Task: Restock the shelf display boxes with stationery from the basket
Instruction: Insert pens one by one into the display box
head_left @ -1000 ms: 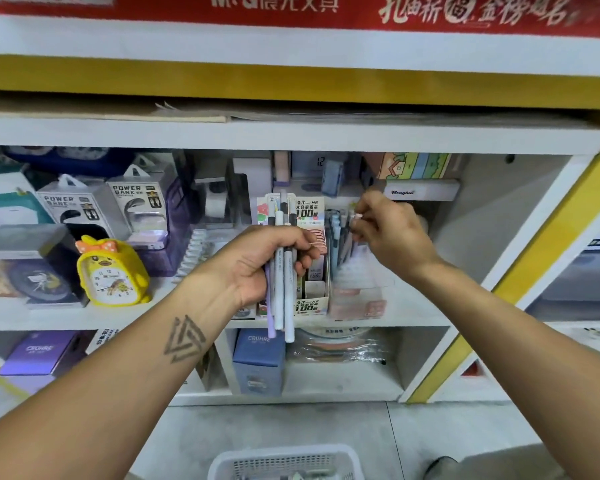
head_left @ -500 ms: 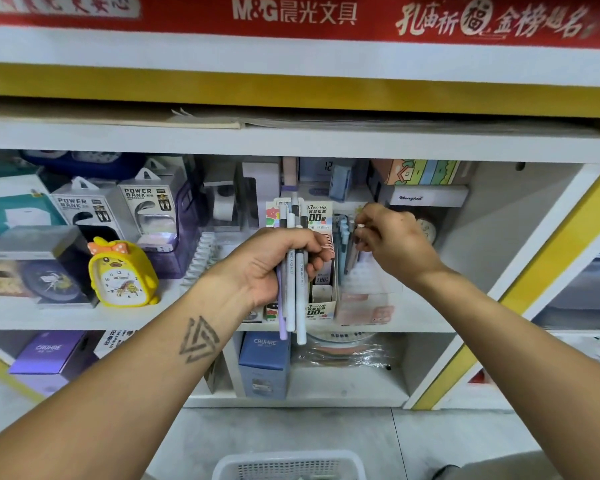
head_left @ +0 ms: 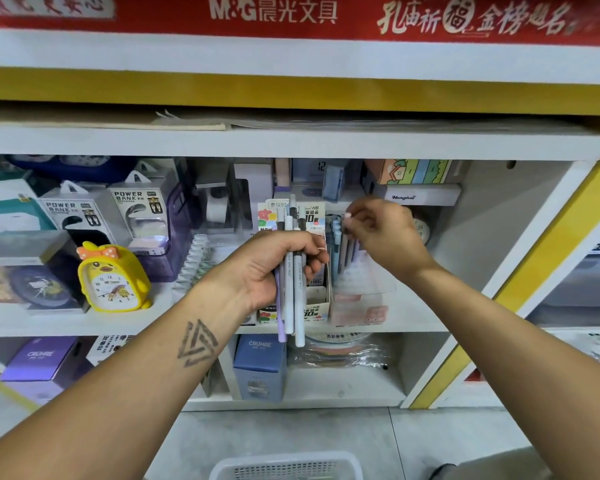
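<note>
My left hand [head_left: 271,268] grips a bundle of pens [head_left: 293,306], white, grey and lilac, held upright in front of the middle shelf. Right of it stands a clear display box [head_left: 359,303] with several pens upright inside. My right hand [head_left: 381,237] hovers over that box, fingertips pinched on the top of a pen [head_left: 344,233] that stands in it. A printed pencil-lead box [head_left: 314,299] sits behind my left hand, partly hidden. The white basket [head_left: 288,466] shows only its rim at the bottom edge.
A yellow chick alarm clock [head_left: 113,278] and power bank packs [head_left: 84,216] fill the shelf's left side. Boxes are stacked at the back [head_left: 416,183]. A white upright [head_left: 520,265] bounds the shelf on the right. Lower shelf holds a blue Cruhre box [head_left: 260,365].
My right hand has stayed pinched at the pen tops over the clear box. My left hand keeps the bundle steady. The view has shifted slightly.
</note>
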